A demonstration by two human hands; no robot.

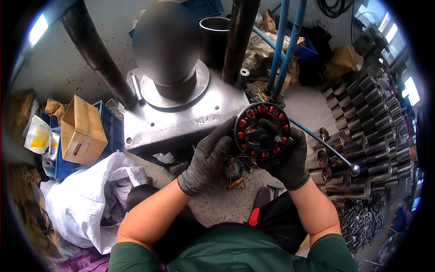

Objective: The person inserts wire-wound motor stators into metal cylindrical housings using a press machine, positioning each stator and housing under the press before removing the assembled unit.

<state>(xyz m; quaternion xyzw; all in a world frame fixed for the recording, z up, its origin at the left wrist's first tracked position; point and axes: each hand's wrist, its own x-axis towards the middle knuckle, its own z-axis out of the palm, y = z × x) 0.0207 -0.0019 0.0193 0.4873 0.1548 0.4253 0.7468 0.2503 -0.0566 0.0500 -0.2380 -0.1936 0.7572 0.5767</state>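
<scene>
Right hand, in a dark grey glove, has hold of a black ring with red coils, fingers poking up through the middle so you can see them in the opening. The left hand, same kind of glove, is up against the ring's left side; can't really tell how firmly it's gripping, since the fingertips are tucked out of sight. The ring is up in the air just off the front right corner of a heavy metal table, and it blocks a bit of the floor behind it. On the table there's a round flange under a big blurred-out shape, plus a short metal rod near the base of a thick dark post. Kinda cramped on the right: a lever with a shiny ball end sticks out right past the right hand, with blue pipes further back and rows of metal cylinders stacked beyond it. Left side's crowded too: cardboard box against a blue crate, and a white sack slumped near the left forearm. An orange-handled tool is on the floor below the hands.
</scene>
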